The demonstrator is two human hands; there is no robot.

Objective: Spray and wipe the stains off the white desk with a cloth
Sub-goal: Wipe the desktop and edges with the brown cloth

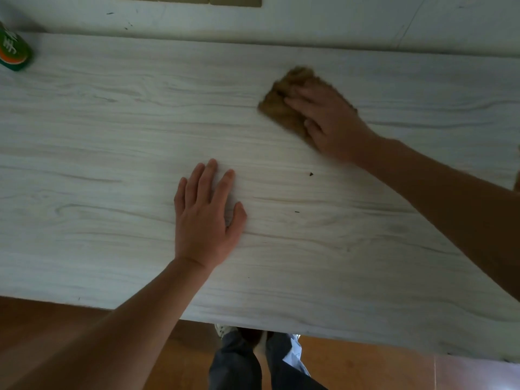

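Note:
The white wood-grain desk (112,136) fills most of the view. My right hand (329,119) presses flat on a brown cloth (284,108) at the desk's far right, and the cloth's edges look blurred. My left hand (206,218) lies flat on the desk near the middle, fingers apart, holding nothing. Small dark specks (311,173) sit on the surface between the two hands. A green and orange spray bottle (14,52) stands at the far left edge, only partly in view.
A pale wall (337,21) with scuff marks runs along the desk's far edge. Below the near edge are an orange-brown floor (56,333) and my legs in dark trousers (253,361).

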